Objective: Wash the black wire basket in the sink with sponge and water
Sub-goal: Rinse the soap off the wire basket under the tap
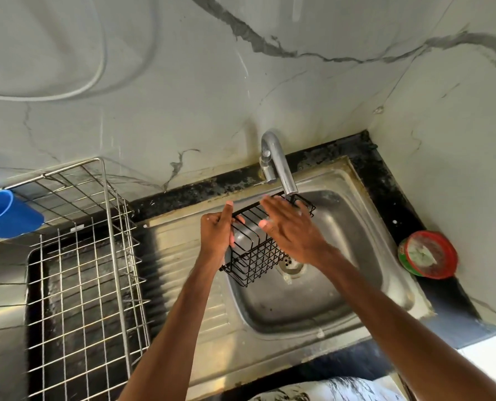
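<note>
Marbled grey wall (299,91) fills the upper half of the head view. It meets a black countertop (385,180) at the corner.

Stainless steel sink (353,244) is set in the countertop, with the basin to the right and the ribbed drainboard (177,256) to the left.

Silver wire dish rack (108,212) stands left of the drainboard. A blue plastic tub (6,215) hangs on its far left edge.

Black wire basket (252,259) is held in the air over the left part of the basin. It is tilted, with the far end up under the faucet (278,160) spout and the near end low, just beside the drain (291,263). It cannot be told whether the basket touches the basin floor.

Left hand (215,235) grips the basket's left rim. The fingers are curled round the wire and the thumb lies straight along the top edge.

Right hand (293,230) lies palm down across the basket's top, beneath the spout. The fingers are straight and close together, and the thumb stands apart toward the left hand. It holds nothing. Contact with the wires looks likely but is not certain.

It cannot be told whether water flows from the spout.

A round red-rimmed container (429,254) sits on the countertop right of the basin, near the wall and well apart from the hands.
</note>
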Available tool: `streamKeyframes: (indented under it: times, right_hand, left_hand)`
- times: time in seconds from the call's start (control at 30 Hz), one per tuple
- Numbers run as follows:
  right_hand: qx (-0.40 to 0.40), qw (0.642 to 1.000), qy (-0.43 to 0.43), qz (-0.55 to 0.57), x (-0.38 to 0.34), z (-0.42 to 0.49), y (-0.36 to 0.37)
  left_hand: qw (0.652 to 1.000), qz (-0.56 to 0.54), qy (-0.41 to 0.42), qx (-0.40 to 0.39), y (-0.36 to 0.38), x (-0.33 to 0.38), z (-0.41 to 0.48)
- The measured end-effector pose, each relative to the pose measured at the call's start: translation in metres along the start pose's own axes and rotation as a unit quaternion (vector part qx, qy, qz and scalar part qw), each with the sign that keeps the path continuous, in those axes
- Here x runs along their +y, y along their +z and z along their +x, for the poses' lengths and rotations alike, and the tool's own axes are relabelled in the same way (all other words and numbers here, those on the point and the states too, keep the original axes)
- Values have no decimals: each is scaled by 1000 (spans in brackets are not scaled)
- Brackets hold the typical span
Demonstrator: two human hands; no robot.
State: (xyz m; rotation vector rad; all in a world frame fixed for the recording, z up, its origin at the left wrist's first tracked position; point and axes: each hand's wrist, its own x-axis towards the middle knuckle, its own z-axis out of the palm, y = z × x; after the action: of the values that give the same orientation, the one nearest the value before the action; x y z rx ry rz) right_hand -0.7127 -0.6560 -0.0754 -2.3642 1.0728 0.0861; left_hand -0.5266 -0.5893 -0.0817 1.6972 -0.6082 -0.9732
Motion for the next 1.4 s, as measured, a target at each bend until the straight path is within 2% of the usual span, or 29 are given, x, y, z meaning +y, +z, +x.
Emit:
streamKeyframes:
  times: [0.03, 0.1, 0.2, 0.3, 0.43, 0.53, 0.6, 0.73, 0.87, 1.0, 1.1, 1.2, 1.3, 1.4]
  right_hand:
    - [2, 999, 36, 2, 14, 3, -4]
    - [26, 992, 93, 85, 46, 8, -4]
    - [-13, 963, 139, 229, 73, 14, 6]
    - [10, 928, 212, 306, 76, 25, 5]
    - [-4, 910, 242, 337, 110, 44, 14]
    - [-9, 905, 261, 337, 97, 34, -13]
    - [24, 910, 264, 320, 94, 30, -23]
    - [75, 947, 236, 203, 86, 32, -34]
    - [58, 963, 190, 179, 65, 43, -39]
    - [51, 966, 184, 172, 42, 48, -40]
    - [55, 967, 153, 195, 33, 45, -38]
    - [0, 982, 101, 159, 28, 35, -37]
    - [-24, 996, 53, 73, 5, 4, -18]
    - [22, 995, 48, -82, -16, -17, 19]
  left_hand:
    - [1000, -3, -6, 3, -3, 1, 0]
    - [1000, -10, -16, 3, -7, 3, 0]
    - [1000, -11, -17, 0, -10, 4, -2]
    - [999, -29, -25, 2, -8, 3, -7]
    - [999, -45, -7, -17, -5, -4, -17]
    - [998, -13, 2, -58, -2, -12, -20]
    - [995, 9, -1, -100, 0, -17, -18]
    - [966, 156, 8, -205, 5, -26, -13]
    - [951, 128, -64, -273, 27, -24, -10]
    - [953, 4, -139, -271, 48, -2, -6]
    - [962, 11, -123, -244, 53, -3, -4]
    - [980, 39, -78, -181, 51, -16, -5]
    - [990, 56, -31, -123, 51, -22, -9]
    - [992, 28, 10, -125, 52, -30, -18]
